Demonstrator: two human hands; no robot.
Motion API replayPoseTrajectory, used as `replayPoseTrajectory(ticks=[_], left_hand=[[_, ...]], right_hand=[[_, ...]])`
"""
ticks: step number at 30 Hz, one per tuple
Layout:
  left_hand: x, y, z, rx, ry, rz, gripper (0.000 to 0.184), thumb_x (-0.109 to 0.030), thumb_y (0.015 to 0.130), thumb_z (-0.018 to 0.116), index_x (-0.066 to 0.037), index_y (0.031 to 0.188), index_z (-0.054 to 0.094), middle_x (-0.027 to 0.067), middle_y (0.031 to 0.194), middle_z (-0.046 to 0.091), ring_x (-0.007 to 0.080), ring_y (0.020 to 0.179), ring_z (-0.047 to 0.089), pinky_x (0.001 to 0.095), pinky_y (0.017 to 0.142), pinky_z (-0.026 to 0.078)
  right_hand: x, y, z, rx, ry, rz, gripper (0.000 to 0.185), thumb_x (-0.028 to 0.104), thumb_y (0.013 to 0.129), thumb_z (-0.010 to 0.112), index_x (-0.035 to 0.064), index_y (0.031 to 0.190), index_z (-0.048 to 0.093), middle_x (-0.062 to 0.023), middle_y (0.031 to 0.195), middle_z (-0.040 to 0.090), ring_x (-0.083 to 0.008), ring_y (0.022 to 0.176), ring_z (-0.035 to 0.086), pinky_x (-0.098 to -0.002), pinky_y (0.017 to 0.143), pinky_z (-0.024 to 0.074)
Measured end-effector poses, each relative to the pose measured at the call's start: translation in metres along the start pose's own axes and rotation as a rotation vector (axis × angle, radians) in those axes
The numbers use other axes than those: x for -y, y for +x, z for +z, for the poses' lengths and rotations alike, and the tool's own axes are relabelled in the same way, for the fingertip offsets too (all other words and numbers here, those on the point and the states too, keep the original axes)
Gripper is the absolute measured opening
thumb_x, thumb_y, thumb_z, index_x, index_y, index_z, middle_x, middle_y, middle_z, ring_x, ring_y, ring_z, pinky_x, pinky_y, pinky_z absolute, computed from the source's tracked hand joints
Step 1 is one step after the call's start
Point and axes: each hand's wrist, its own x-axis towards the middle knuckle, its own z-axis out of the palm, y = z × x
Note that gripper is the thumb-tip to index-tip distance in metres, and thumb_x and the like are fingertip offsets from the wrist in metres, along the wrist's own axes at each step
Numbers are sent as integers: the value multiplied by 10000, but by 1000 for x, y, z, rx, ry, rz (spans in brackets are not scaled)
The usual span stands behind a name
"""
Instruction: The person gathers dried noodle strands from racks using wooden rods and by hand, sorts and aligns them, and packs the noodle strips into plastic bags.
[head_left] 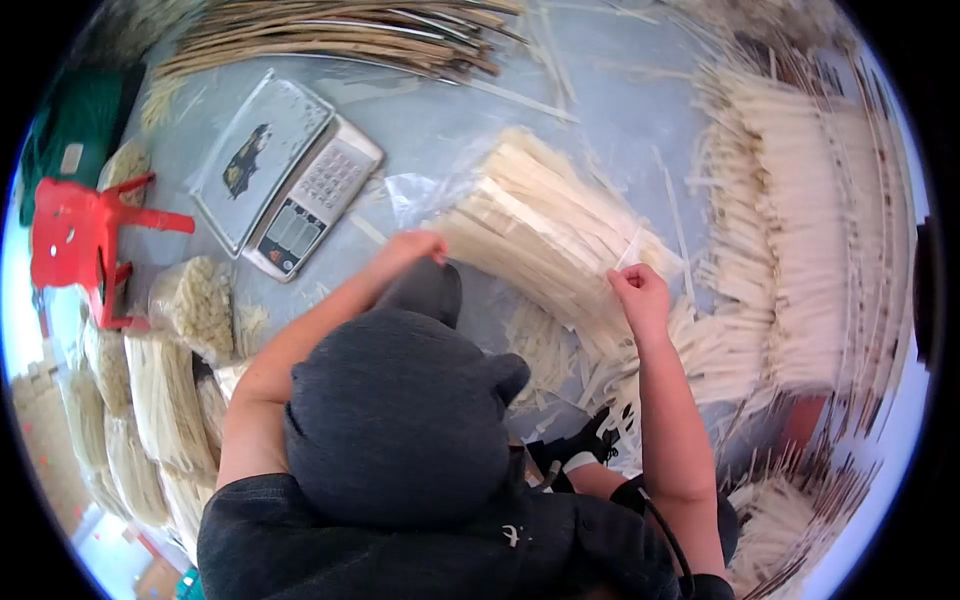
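A clear plastic bag (pixel 468 185) lies in front of me, filled with a bundle of long, flat, pale dried strips (pixel 545 205). At the bag's near left end is my left hand (pixel 422 245), fingers curled closed on the plastic; part of its grip is hard to make out. My right hand (pixel 642 290) pinches the bag's edge at the right end, thumb against the fingers. Loose strip pieces (pixel 545 345) are scattered on the floor just below the bag.
A scale (pixel 315 190) stands to the left, near a red plastic stool (pixel 70 235). Thin sticks (pixel 330 35) lie at the back. Rows of pale strips (pixel 800 230) line the right side. Filled bags (pixel 165 400) are piled at left.
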Motion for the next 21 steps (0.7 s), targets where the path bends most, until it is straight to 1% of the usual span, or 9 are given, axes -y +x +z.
replayPoseTrajectory(ticks=[2, 3, 4, 5, 7, 9, 11, 13, 21], left_hand=[[60, 18, 28, 332, -364, -178, 247, -232, 906, 556, -39, 996, 682, 102, 940, 678, 187, 871, 644, 296, 810, 494], [51, 13, 47, 309, -416, -340, 273, -228, 907, 577, -23, 1072, 648, 114, 1019, 658, 188, 910, 634, 301, 833, 493], [39, 11, 63, 289, -469, -503, 326, -225, 907, 599, -6, 1147, 614, 125, 1097, 638, 189, 949, 624, 306, 856, 492], [40, 15, 70, 280, -486, -500, 326, -225, 907, 599, -6, 1147, 614, 125, 1097, 638, 189, 949, 624, 306, 856, 492], [39, 23, 80, 515, -465, -518, 527, -295, 910, 614, -51, 1344, 440, 129, 1294, 514, 241, 1134, 543, 351, 933, 487], [33, 28, 87, 515, -491, -508, 551, -297, 915, 607, -58, 1368, 406, 129, 1353, 453, 253, 1194, 494, 366, 965, 468], [24, 30, 93, 518, -519, -503, 576, -300, 919, 600, -64, 1393, 373, 129, 1412, 391, 266, 1254, 446, 382, 997, 449], [15, 25, 92, 527, -658, -466, 548, -294, 933, 588, -86, 1394, 378, 113, 1449, 338, 270, 1299, 395, 404, 1022, 424], [-27, -16, 72, 795, -1050, -239, 510, -211, 938, 582, -98, 1394, 384, 89, 1405, 421, 283, 1285, 426, 477, 1020, 419]], right_hand=[[-6, 7, 7, -8, 393, 37, 140, 196, 833, 647, 57, 814, 642, -18, 752, 649, -120, 630, 563, -235, 564, 425], [11, 4, 2, 9, 383, 23, 140, 196, 833, 647, 57, 814, 642, -18, 752, 649, -120, 630, 563, -235, 564, 425], [34, -2, -8, 61, 572, 195, 133, 190, 840, 639, 59, 859, 638, -15, 768, 652, -113, 638, 569, -223, 560, 423], [48, -8, -12, 110, 757, 374, 137, 185, 846, 630, 60, 904, 633, -12, 785, 654, -106, 645, 575, -211, 555, 421], [47, -12, -7, 112, 816, 423, 184, 197, 852, 626, 65, 980, 608, -3, 823, 648, -87, 642, 561, -196, 524, 402], [55, -20, 3, 63, 528, 512, 209, 226, 851, 644, 66, 973, 589, -24, 837, 643, -86, 618, 551, -212, 488, 391], [57, -21, 10, 48, 489, 484, 239, 266, 841, 670, 72, 954, 588, -40, 827, 627, -79, 578, 520, -214, 461, 370], [69, -20, 13, 272, 701, 596, 269, 294, 833, 692, 75, 957, 598, -41, 799, 607, -72, 542, 485, -203, 461, 353], [181, -97, -18, 110, 520, 18, 238, 128, 906, 612, 20, 1116, 639, -91, 805, 697, -36, 503, 455, -178, 470, 346]])
